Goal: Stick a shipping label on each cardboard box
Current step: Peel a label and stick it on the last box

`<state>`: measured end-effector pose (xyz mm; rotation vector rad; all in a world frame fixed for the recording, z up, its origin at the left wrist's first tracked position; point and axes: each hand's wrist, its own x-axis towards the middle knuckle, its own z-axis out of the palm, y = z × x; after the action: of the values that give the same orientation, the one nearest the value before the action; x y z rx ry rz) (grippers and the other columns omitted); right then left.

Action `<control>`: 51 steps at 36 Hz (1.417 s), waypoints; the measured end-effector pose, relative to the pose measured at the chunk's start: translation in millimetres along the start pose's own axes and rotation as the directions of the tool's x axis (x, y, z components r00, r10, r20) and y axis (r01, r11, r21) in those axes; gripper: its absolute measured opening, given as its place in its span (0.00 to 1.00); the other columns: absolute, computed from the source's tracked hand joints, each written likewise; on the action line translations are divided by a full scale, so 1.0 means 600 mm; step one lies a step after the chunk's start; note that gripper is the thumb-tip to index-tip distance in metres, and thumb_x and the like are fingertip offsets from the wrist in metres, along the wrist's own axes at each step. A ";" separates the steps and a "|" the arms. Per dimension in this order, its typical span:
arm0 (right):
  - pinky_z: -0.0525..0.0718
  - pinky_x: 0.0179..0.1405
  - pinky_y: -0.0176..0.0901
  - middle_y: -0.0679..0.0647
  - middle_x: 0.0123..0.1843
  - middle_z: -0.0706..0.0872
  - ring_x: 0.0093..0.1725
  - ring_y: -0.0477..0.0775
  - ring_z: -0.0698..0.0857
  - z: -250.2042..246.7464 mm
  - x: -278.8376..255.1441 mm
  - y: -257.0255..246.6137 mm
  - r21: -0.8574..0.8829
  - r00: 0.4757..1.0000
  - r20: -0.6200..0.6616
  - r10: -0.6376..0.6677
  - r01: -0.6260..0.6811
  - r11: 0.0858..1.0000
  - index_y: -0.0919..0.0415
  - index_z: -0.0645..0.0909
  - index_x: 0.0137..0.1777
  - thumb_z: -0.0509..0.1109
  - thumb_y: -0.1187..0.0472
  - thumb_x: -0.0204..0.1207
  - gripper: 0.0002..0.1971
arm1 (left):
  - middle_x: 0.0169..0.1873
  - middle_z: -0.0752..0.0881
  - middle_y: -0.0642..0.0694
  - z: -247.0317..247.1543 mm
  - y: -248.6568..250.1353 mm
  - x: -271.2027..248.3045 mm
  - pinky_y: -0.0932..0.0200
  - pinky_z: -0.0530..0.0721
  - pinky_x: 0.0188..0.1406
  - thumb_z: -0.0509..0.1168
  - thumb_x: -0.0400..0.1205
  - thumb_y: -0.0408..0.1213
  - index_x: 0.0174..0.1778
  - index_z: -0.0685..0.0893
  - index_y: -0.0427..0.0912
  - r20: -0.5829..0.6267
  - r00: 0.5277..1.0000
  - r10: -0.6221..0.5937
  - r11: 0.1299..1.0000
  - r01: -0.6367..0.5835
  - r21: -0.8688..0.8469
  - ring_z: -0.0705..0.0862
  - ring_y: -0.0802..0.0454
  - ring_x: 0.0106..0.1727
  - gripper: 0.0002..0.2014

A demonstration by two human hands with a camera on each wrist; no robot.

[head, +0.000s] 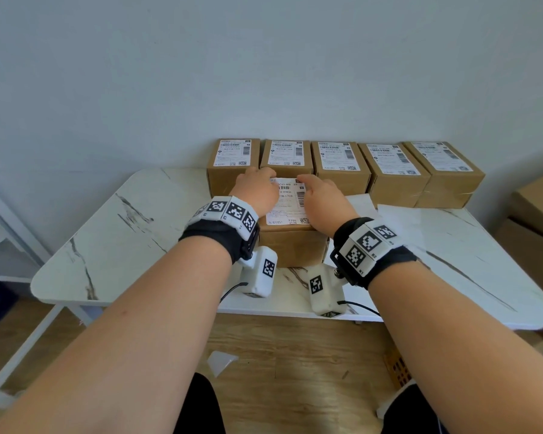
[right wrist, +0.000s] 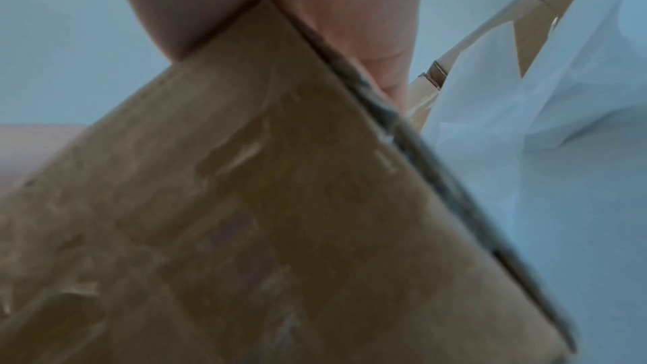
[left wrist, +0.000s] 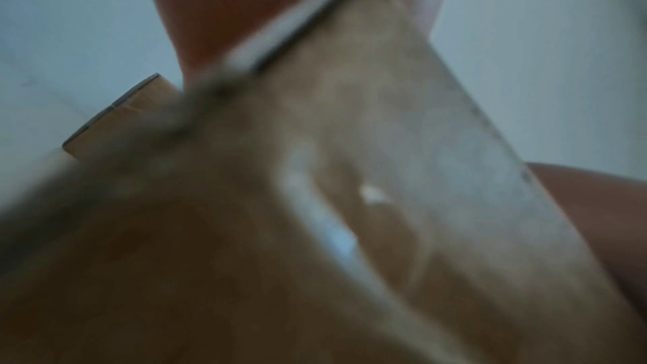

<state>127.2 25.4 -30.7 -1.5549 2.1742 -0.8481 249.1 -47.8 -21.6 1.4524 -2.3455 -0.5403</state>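
Note:
A cardboard box [head: 292,245] stands at the middle of the white marble table [head: 132,233], with a white shipping label [head: 287,202] lying on its top. My left hand [head: 259,191] rests flat on the label's left side, fingers reaching the far edge. Over the label's right side lies my right hand [head: 322,198], fingers stretched forward and pressing down. Both wrist views are blurred. They show the box's brown side [left wrist: 385,148] [right wrist: 280,204] from below, with a palm on the top edge. Several labelled boxes [head: 339,180] stand in a row against the wall.
Loose white backing sheets [head: 420,220] lie on the table right of the box, also seen as white paper [right wrist: 542,148]. Larger cardboard cartons [head: 536,214] stand at the far right. A paper scrap [head: 221,361] lies on the wooden floor.

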 end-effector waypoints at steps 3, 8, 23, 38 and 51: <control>0.84 0.57 0.52 0.60 0.72 0.71 0.52 0.59 0.82 0.000 -0.001 0.000 -0.005 1.000 0.004 -0.006 0.006 1.000 0.48 0.64 0.81 0.47 0.63 0.85 0.25 | 0.71 0.73 0.40 0.000 0.003 0.008 0.47 0.78 0.66 0.52 0.88 0.38 0.73 0.74 0.44 -0.036 0.999 0.020 1.000 -0.020 -0.001 0.75 0.42 0.69 0.18; 0.84 0.57 0.54 0.60 0.71 0.71 0.53 0.59 0.82 0.001 -0.001 -0.002 -0.011 1.000 0.003 -0.006 0.006 1.000 0.49 0.64 0.81 0.47 0.63 0.85 0.25 | 0.65 0.78 0.44 0.000 0.004 0.012 0.58 0.81 0.54 0.56 0.87 0.36 0.66 0.80 0.44 -0.157 0.983 0.094 0.995 -0.087 0.048 0.81 0.47 0.58 0.14; 0.83 0.60 0.54 0.60 0.72 0.70 0.55 0.59 0.81 0.000 -0.001 -0.003 -0.028 1.000 0.015 -0.002 0.002 1.000 0.49 0.64 0.81 0.49 0.65 0.84 0.26 | 0.46 0.87 0.33 -0.001 0.022 0.019 0.47 0.86 0.52 0.58 0.84 0.29 0.43 0.87 0.31 -0.164 0.982 0.090 0.987 -0.066 0.149 0.85 0.36 0.49 0.13; 0.84 0.59 0.55 0.62 0.75 0.71 0.60 0.61 0.82 -0.016 0.010 -0.006 0.011 0.999 -0.024 -0.033 0.033 0.999 0.51 0.63 0.81 0.53 0.65 0.82 0.27 | 0.57 0.79 0.40 0.015 0.019 0.013 0.50 0.76 0.59 0.57 0.82 0.29 0.57 0.78 0.36 -0.322 0.916 0.241 0.950 -0.155 0.270 0.75 0.42 0.60 0.09; 0.78 0.56 0.40 0.53 0.65 0.83 0.61 0.52 0.82 -0.003 0.015 0.006 -0.017 0.956 -0.242 -0.168 0.169 0.985 0.52 0.82 0.67 0.65 0.60 0.81 0.16 | 0.42 0.81 0.47 0.013 0.014 -0.017 0.59 0.73 0.36 0.57 0.86 0.34 0.48 0.73 0.46 -0.349 0.909 0.229 0.973 -0.220 0.063 0.79 0.50 0.42 0.03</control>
<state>120.3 18.0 -31.2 -1.7342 2.2225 -1.1508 243.0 -34.0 -25.2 1.1516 -2.1894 -0.1712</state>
